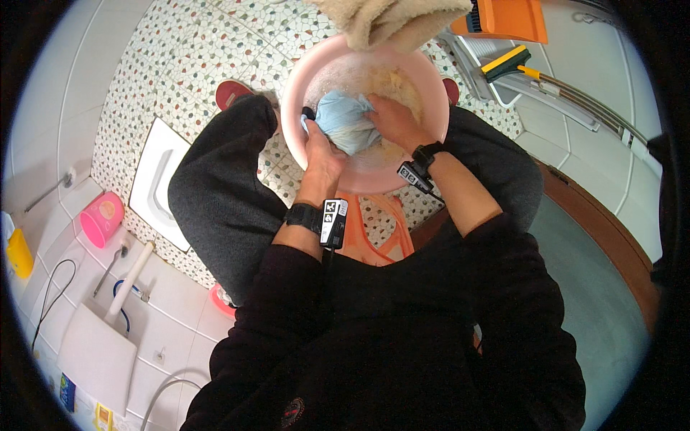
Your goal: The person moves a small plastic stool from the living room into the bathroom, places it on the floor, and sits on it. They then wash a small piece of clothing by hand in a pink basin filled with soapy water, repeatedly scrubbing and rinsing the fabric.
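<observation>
A pink plastic basin (295, 134) with sudsy water stands on the floor between my knees. My left hand (323, 156) grips the lower left side of a bunched light-blue wet cloth (345, 118), with a small dark piece of fabric by its fingers. At the cloth's right side my right hand (393, 118) holds its edge, fingers bent around it. Yellowish-beige fabric (396, 83) lies in the water behind the cloth. A beige fleecy towel or garment (399, 21) hangs over the far rim.
An orange plastic stool or chair (399, 231) is beneath me. To the left are a white squat toilet (161, 186) and a pink bin (101, 220). An orange dustpan (515, 20) and a yellow-and-black floor brush (506, 63) stand at the upper right. A white pipe (129, 283) runs near the tiled wall.
</observation>
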Demonstrator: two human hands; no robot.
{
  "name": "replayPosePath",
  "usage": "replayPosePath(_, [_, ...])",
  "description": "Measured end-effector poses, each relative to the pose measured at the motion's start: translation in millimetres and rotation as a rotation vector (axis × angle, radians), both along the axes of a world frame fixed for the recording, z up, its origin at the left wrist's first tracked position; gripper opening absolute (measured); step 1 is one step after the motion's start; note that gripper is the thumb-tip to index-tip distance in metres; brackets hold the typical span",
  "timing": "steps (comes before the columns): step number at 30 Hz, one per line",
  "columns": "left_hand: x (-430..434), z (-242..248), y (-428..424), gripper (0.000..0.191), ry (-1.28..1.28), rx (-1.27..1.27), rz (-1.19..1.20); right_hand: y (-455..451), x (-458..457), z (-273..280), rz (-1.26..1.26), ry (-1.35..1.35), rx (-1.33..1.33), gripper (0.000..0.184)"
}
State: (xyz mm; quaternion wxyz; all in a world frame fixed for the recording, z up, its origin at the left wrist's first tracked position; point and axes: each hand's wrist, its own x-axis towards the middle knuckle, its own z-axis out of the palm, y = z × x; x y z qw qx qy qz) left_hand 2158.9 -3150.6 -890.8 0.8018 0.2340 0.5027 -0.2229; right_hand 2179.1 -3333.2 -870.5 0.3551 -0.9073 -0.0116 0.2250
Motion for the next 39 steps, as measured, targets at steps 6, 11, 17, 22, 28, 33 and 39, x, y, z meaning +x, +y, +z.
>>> replayPosePath(6, [0.6, 5.2, -0.9, 0.067, -0.084, -0.016, -0.05, 35.8, 13.9, -0.2, -0.255, 0.005, -0.16, 0.032])
replayPosePath(11, [6.6, 17.2, -5.2, 0.059, -0.116, -0.045, -0.187, 53.9, 6.1, 5.8, -0.078, -0.074, -0.266, 0.031])
replayPosePath(17, [1.2, 39.4, -1.8, 0.059, -0.139, 0.011, -0.268, 69.7, -10.1, 60.5, -0.076, 0.054, 0.129, 0.027])
replayPosePath(22, [-4.2, 58.9, -9.1, 0.053, -0.124, 0.113, -0.287, 90.8, -33.6, 64.2, -0.005, -0.19, 0.231, 0.031])
replayPosePath(28, [6.5, 44.3, -13.3, 0.053, -0.059, 0.039, -0.233, 70.9, 17.6, 2.5, -0.145, -0.107, -0.021, 0.036])
replayPosePath(33, [0.9, 12.2, -1.1, 0.061, -0.03, 0.153, -0.241, 77.0, -3.3, 36.9, -0.201, -0.124, 0.179, 0.04])
replayPosePath(39, [-8.2, 17.6, -4.3, 0.053, -0.111, -0.089, -0.127, 81.3, -3.0, 46.0, 0.035, -0.145, -0.103, 0.029])
